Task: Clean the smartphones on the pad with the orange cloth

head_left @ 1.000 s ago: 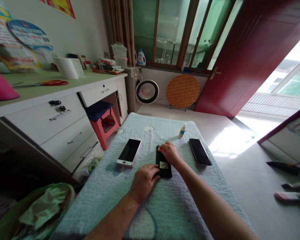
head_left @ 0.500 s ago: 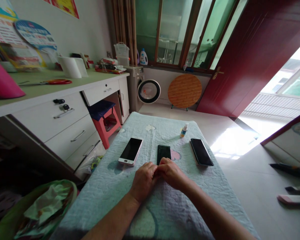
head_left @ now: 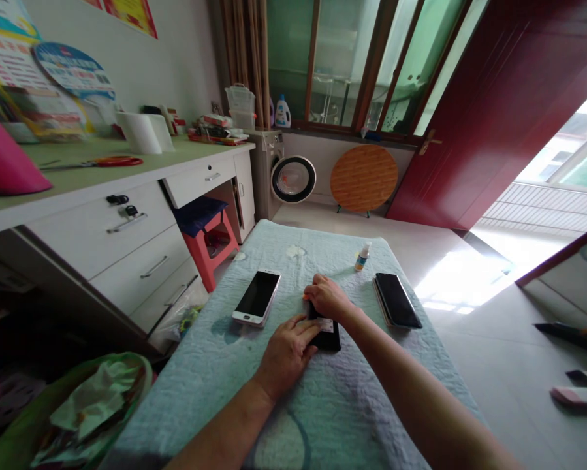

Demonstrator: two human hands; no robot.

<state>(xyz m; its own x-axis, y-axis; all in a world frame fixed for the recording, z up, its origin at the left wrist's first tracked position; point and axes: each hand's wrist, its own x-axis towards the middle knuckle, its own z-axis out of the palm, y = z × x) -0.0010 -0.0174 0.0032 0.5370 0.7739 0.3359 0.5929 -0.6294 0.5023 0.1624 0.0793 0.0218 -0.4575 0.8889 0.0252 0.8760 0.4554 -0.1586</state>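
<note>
A black phone [head_left: 328,341] lies on the cloth between my hands, with a pale label on its surface. My left hand [head_left: 287,352] rests at its near left side, fingers stretched out over it. Over the phone's far end is my right hand [head_left: 326,295], fingers curled down and closed. A small orange spot shows at its fingertips, and what they hold, if anything, is hidden. To the left lies a white phone [head_left: 258,295] with a dark screen. A black phone on a pale layer [head_left: 397,300] lies to the right.
A small spray bottle [head_left: 362,256] stands toward the back right of the cloth-covered table [head_left: 215,372]. A red stool [head_left: 209,245] and a white desk [head_left: 131,251] are at the left. A green bin [head_left: 143,375] with plastic bags sits at the lower left.
My hands, together at the phone's near end before, have come apart. The right moved forward to the far end; the left now lies on the phone. The phone appears nearer, with its label showing.
</note>
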